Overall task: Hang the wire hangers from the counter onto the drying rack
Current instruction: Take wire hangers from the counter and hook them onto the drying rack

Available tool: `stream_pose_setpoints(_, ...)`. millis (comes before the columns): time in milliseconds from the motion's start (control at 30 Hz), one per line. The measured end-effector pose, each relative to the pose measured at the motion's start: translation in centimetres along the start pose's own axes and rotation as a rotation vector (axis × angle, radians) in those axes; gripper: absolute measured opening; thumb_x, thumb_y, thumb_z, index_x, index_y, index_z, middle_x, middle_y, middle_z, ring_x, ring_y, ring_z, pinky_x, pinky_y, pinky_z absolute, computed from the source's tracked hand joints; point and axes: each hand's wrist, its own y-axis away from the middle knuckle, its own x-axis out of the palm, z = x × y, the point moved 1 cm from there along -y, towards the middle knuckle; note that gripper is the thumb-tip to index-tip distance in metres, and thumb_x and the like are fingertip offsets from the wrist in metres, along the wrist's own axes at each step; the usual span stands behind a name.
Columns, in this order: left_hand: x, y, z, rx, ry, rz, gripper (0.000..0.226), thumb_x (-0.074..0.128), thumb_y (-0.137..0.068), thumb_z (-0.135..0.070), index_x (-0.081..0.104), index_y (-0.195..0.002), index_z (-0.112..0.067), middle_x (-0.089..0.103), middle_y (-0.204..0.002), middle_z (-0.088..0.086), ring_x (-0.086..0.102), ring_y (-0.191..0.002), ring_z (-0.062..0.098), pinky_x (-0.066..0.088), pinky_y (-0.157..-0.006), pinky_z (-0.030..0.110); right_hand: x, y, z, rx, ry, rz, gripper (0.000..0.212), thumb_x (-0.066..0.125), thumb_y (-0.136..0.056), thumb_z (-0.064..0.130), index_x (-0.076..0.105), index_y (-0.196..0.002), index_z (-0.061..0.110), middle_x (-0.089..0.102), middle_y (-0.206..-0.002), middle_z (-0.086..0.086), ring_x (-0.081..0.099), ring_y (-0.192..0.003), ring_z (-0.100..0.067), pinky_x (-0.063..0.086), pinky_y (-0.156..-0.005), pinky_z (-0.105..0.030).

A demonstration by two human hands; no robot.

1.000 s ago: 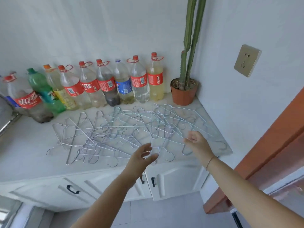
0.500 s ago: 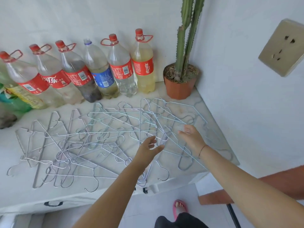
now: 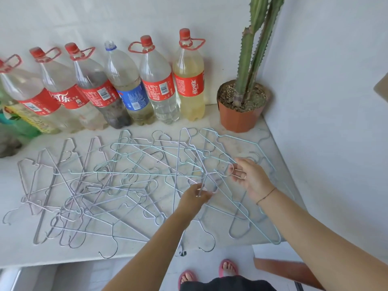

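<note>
View from a head-worn camera, looking down at a white desk (image 3: 19,253) set into the corner of a white-walled room. A large, tangled spread of thin wire hangers (image 3: 136,174) lies flat on the desk, covering most of its width. The hangers overlap and cross each other. Some are silver and some are pale blue, and several hooks stick out past the front edge.

Two bare forearms reach in from the bottom of the view. The left grip (image 3: 194,201) is over the right-hand part of the pile, with its fingers bunched and pinching one wire at the fingertips. The right grip (image 3: 252,181) is just beside it, a little further back. Its fingers curl around a wire loop of a hanger in the same part of the pile. The right grip wears a ring (image 3: 244,177), and there is a thin bracelet (image 3: 265,196) on that wrist. The held wires look slightly raised, but how far they are off the desk cannot be told.

Along the back wall stands a row of large plastic bottles (image 3: 159,89). Most have red labels and red caps, one has a blue label, and they hold clear, yellowish or dark liquid. To their right, in the corner, a tall green cactus (image 3: 252,49) grows in a terracotta pot (image 3: 239,120). Below the desk edge, the person's feet in pink sandals (image 3: 228,267) stand on a pale floor.
</note>
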Motion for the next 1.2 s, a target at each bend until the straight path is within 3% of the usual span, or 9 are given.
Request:
stream_pose_setpoints(133, -0.9, 0.2, -1.0, 0.042, 0.101, -0.041, 0.019, 0.06, -0.089, -0.012, 0.061, -0.108, -0.009, 0.066, -0.073, 0.001, 0.057, -0.049, 0.003, 0.043, -0.053, 0.012, 2.2, 0.3, 1.8, -0.081, -0.069, 0.063, 0.009, 0.047, -0.093, 0.017, 0.056, -0.093, 0.015, 0.067, -0.082, -0.009, 0.062, -0.072, -0.019, 0.049, -0.067, -0.026)
stream_pose_setpoints(300, -3.0, 1.1, -2.2, 0.098, 0.24, -0.197, 0.018, 0.053, -0.092, -0.007, 0.067, -0.104, -0.008, 0.061, -0.065, 0.002, 0.05, -0.05, 0.011, 0.043, -0.052, 0.016, 4.9, 0.2, 2.3, -0.093, -0.06, 0.148, 0.015, 0.043, -0.095, 0.018, 0.057, -0.092, 0.014, 0.071, -0.077, -0.005, 0.064, -0.076, -0.02, 0.048, -0.075, -0.031)
stream_pose_setpoints(500, -6.3, 2.8, -3.8, 0.158, 0.37, -0.3, 0.02, 0.048, -0.094, -0.003, 0.066, -0.101, -0.01, 0.059, -0.065, 0.002, 0.046, -0.044, 0.006, 0.04, -0.047, 0.013, 7.5, -0.7, 1.3, -0.065, -0.057, 0.132, 0.017, 0.043, -0.095, 0.021, 0.057, -0.096, 0.012, 0.067, -0.085, -0.009, 0.064, -0.074, -0.018, 0.052, -0.068, -0.025)
stream_pose_setpoints(667, -10.8, 4.6, -4.4, 0.205, 0.449, -0.359, 0.023, 0.049, -0.094, -0.005, 0.068, -0.092, -0.019, 0.064, -0.067, 0.0, 0.049, -0.051, 0.01, 0.043, -0.052, 0.014, 10.1, -2.5, 1.4, -0.04, -0.01, 0.098, 0.014, 0.047, -0.093, 0.016, 0.058, -0.085, 0.013, 0.063, -0.077, -0.007, 0.059, -0.069, -0.016, 0.047, -0.065, -0.024)
stream_pose_setpoints(833, -15.8, 6.0, -4.2, 0.235, 0.466, -0.453, 0.022, 0.05, -0.094, -0.007, 0.068, -0.095, -0.02, 0.067, -0.063, -0.008, 0.052, -0.05, 0.004, 0.042, -0.055, 0.013, 14.6, -6.0, 0.1, -0.081, 0.359, 0.139, 0.016, 0.053, -0.087, 0.019, 0.057, -0.073, 0.013, 0.056, -0.072, -0.008, 0.049, -0.066, -0.018, 0.037, -0.06, -0.026)
stream_pose_setpoints(967, -19.1, 6.2, -3.2, 0.218, 0.465, -0.506, 0.02, 0.052, -0.094, -0.008, 0.069, -0.098, -0.017, 0.067, -0.067, -0.006, 0.053, -0.054, 0.007, 0.043, -0.06, 0.016, 18.5, -8.9, -1.5, -0.187, 0.751, 0.244, 0.024, 0.055, -0.086, 0.018, 0.064, -0.094, -0.004, 0.06, -0.094, -0.014, 0.053, -0.091, -0.018, 0.041, -0.08, -0.029)
stream_pose_setpoints(1033, -20.5, 6.3, -2.8, 0.218, 0.455, -0.525, 0.019, 0.052, -0.093, -0.008, 0.069, -0.099, -0.015, 0.068, -0.066, -0.007, 0.052, -0.053, 0.006, 0.042, -0.056, 0.013, 20.1, -10.1, -2.3, -0.196, 0.91, 0.267, 0.031, 0.056, -0.087, 0.018, 0.061, -0.102, -0.009, 0.063, -0.106, -0.024, 0.058, -0.105, -0.03, 0.043, -0.09, -0.033)
stream_pose_setpoints(1133, -22.2, 6.4, -2.2, 0.217, 0.421, -0.549, 0.02, 0.051, -0.094, -0.008, 0.068, -0.102, -0.014, 0.068, -0.069, -0.004, 0.053, -0.051, 0.003, 0.042, -0.052, 0.01, 21.6, -11.6, -3.4, -0.165, 1.111, 0.308, 0.025, 0.057, -0.086, 0.024, 0.057, -0.092, 0.0, 0.06, -0.099, -0.018, 0.057, -0.102, -0.028, 0.04, -0.083, -0.031)
stream_pose_setpoints(1200, -23.2, 6.4, -1.9, 0.209, 0.422, -0.559, 0.02, 0.051, -0.094, -0.008, 0.068, -0.104, -0.014, 0.068, -0.071, -0.002, 0.054, -0.051, 0.003, 0.043, -0.054, 0.01, 22.1, -12.4, -4.1, -0.127, 1.176, 0.313, 0.023, 0.057, -0.085, 0.024, 0.054, -0.098, 0.006, 0.056, -0.104, -0.013, 0.054, -0.103, -0.026, 0.038, -0.083, -0.03)
